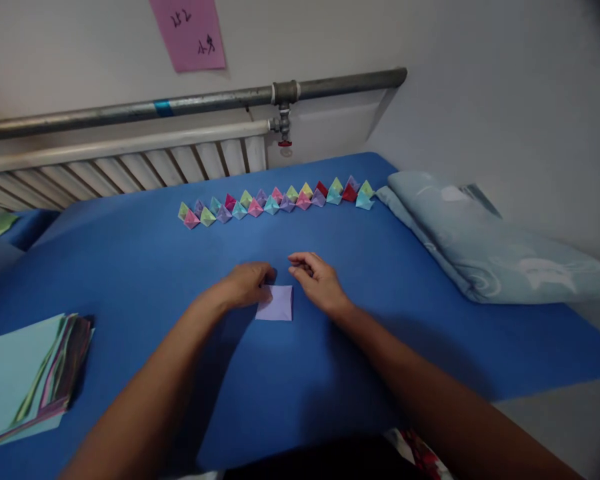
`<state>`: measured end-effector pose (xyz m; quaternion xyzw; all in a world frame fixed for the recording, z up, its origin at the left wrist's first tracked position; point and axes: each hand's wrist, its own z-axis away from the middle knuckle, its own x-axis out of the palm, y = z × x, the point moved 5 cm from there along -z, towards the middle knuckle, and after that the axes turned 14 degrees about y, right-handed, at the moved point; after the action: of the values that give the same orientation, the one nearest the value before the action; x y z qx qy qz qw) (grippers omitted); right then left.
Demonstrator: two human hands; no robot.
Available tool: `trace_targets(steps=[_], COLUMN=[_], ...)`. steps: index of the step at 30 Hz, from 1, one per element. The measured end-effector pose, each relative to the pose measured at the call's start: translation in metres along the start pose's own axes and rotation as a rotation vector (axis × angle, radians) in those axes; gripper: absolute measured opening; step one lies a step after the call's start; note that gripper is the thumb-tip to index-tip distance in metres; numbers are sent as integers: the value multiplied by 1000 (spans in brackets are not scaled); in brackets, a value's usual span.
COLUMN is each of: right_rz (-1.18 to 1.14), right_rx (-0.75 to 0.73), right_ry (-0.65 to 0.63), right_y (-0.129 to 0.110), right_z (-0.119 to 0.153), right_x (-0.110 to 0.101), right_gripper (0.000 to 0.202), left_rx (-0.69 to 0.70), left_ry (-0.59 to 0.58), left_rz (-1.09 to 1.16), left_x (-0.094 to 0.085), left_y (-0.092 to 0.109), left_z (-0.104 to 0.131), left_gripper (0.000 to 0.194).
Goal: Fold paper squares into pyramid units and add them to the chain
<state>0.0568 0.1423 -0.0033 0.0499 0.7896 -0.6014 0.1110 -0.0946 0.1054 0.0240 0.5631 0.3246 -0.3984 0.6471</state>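
Observation:
A small folded square of light purple paper (278,305) lies on the blue cover in front of me. My left hand (247,281) is at its upper left corner, with the thumb on top of the paper and the fingers curled at its far edge, partly hidden. Just up and to the right of the square is my right hand (317,277), apart from the paper. Its fingers are loosely bent, with a gap to the thumb and nothing visible in between.
Two rows of small folded paper boats (271,203) in several colours stand farther back. At left lies a stack of coloured paper sheets (20,373). A folded light blue blanket (495,247) rests at right. Behind are a white radiator (165,163) and a metal pipe (220,100).

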Motion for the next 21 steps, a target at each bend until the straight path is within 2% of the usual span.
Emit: trace_targets(steps=[6, 14, 18, 21], right_rz=[-64, -150, -108, -101], right_rx=[86, 235, 317, 400], right_ry=[0, -15, -23, -28], right_y=[0, -6, -8, -6], right_z=[-3, -4, -4, -4], right_x=[-6, -11, -16, -18], right_gripper=[19, 18, 21, 24], left_rx=[-174, -268, -311, -334], left_ry=[-57, 55, 79, 196], left_rz=[36, 256, 563, 881], left_x=[-3, 2, 7, 7], left_y=[-8, -21, -22, -25], left_z=[4, 29, 32, 28], left_gripper=[8, 13, 22, 30])
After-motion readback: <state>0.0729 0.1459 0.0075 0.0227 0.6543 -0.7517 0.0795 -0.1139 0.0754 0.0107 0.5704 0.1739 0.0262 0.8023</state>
